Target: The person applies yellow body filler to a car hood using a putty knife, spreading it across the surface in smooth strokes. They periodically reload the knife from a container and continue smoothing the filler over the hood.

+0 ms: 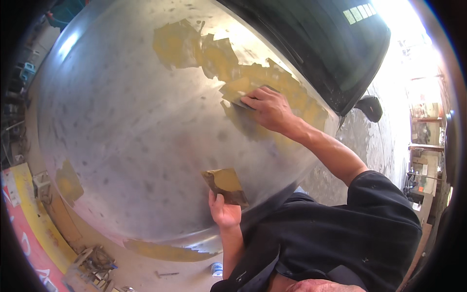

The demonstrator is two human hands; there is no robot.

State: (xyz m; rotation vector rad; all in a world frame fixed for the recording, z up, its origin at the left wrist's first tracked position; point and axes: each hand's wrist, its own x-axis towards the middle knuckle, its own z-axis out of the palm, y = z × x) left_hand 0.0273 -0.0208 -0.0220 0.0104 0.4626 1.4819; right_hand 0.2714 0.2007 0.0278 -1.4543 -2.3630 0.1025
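Observation:
My left hand (224,210) grips a flat square plate (237,196) with a smear of yellow body filler (226,180) on it. The thumb lies over the plate's near edge. My right hand (272,109) is closed on a thin dark spreader (239,101), which is pressed to the bare metal car hood (136,121). Beneath and around that hand runs a ragged band of yellow-brown filler (262,75), reaching toward the windshield. My fingers partly cover the spreader.
Beyond the hood are the dark windshield (335,44) and a side mirror (370,108). Further filler patches mark the hood's left side (69,182) and front edge (168,251). A yellow and pink board (41,214) and metal stand parts (95,265) occupy the lower left; shelves (425,146) line the right.

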